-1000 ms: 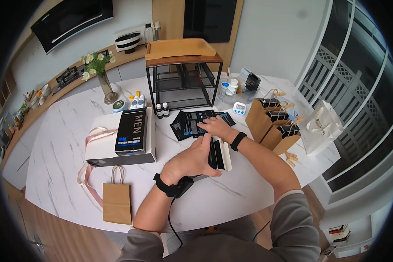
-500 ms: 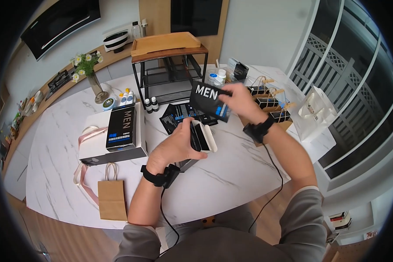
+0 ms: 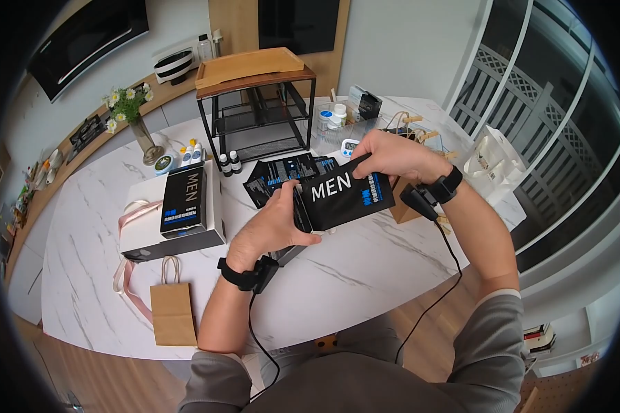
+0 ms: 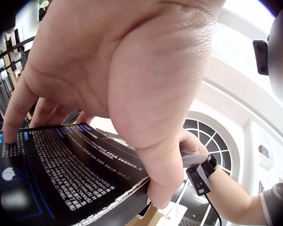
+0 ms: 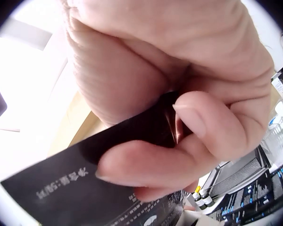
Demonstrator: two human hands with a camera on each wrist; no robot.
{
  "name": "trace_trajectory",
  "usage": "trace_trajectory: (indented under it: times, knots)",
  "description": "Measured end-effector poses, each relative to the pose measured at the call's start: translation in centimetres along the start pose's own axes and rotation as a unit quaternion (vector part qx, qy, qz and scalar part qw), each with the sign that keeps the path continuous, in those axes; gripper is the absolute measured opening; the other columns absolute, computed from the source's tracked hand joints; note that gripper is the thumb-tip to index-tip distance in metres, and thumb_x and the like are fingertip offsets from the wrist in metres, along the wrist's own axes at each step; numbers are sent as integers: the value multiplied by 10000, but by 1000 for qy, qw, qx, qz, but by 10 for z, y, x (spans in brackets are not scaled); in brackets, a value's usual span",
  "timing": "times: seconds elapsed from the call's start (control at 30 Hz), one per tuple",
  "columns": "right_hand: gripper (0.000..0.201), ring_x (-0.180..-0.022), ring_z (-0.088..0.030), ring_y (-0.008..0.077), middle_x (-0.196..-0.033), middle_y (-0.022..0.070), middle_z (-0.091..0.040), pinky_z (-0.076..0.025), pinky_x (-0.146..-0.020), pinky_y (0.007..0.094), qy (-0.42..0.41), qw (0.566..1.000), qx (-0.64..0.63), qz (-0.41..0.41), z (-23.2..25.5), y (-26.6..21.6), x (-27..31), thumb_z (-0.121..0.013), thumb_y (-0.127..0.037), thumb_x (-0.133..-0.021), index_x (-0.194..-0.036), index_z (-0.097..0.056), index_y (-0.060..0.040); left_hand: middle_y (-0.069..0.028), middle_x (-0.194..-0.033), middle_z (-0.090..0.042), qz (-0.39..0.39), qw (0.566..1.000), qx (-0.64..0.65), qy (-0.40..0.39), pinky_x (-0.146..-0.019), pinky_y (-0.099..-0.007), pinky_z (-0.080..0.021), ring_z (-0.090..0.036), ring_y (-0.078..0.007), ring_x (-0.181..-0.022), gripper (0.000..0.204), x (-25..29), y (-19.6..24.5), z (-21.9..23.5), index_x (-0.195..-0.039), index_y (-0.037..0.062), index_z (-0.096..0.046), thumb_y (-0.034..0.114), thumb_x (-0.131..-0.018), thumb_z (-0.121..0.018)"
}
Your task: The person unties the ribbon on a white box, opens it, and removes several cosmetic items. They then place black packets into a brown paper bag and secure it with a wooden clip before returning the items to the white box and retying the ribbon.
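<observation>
Fingers and thumb of the left hand (image 3: 272,224) grip an upright black box (image 3: 293,254) from both sides in the head view; its printed face (image 4: 70,165) fills the lower left of the left wrist view. The right hand (image 3: 406,160) pinches a flat black packet (image 3: 344,196) marked MEN, its lower left edge at the box's mouth. Whether that edge is inside the box cannot be told. In the right wrist view the right hand (image 5: 179,94) has its fingers curled on the packet (image 5: 52,188). More black packets (image 3: 282,168) lie fanned on the table behind the box.
A large white box (image 3: 141,227) with a black MEN box (image 3: 184,199) on top stands left, a brown paper bag (image 3: 173,313) in front. Behind are a black rack (image 3: 255,89) and two small bottles (image 3: 231,163). A white bag (image 3: 492,165) stands right.
The right hand picked a packet up from the fanned pile, then brought it down and toward the box, turning it. The left hand still grips the box, while the head view has shifted.
</observation>
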State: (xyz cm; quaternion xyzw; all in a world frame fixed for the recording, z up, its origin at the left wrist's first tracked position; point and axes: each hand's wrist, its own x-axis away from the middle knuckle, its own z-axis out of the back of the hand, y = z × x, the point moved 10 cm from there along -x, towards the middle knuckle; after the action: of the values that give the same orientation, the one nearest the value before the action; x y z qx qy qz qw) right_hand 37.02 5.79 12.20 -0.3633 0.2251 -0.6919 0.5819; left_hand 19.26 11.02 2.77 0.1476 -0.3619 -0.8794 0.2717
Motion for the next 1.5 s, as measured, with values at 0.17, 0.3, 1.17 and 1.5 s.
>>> trace_trajectory:
  times: [0.17,0.3,1.17,1.5]
  knots:
    - [142,-566,-527,42,-734,-30,-677,-365,-445,232,-31,999,11,-19,-11,13,-20,-751,-130,-891,-943,-800,-8,-325,-1455,-502,-20,1000,7,3,-1184,-402,-427,-530,-409,-1387,1214,-2,1,-4,-1525,-98,-307,356,-624,-981]
    - [247,-583,-652,99,-764,43,-718,-428,-453,249,-59,992,-114,-9,-27,6,-37,-733,-243,-969,-1041,-778,-11,-335,-1444,-502,-41,999,5,-19,-1171,-398,-436,-539,-413,-1373,1208,2,12,-7,-1527,-93,-305,351,-628,-978]
    - [146,-814,-717,399,-884,235,-728,-557,-732,453,309,917,126,217,-30,64,-112,-746,-122,-863,-967,-768,-22,-326,-1422,-532,-31,999,-13,-10,-1139,-393,-464,-579,-415,-1329,1199,3,4,0,-1534,-64,-297,351,-635,-973]
    - [195,-771,-692,115,-905,59,-757,-553,-692,264,146,949,-230,158,35,9,-4,-698,-11,-905,-1068,-765,72,-352,-1530,-452,19,1000,-13,1,-1219,-412,-399,-475,-425,-1455,1300,0,-5,2,-1565,-111,-257,422,-623,-977]
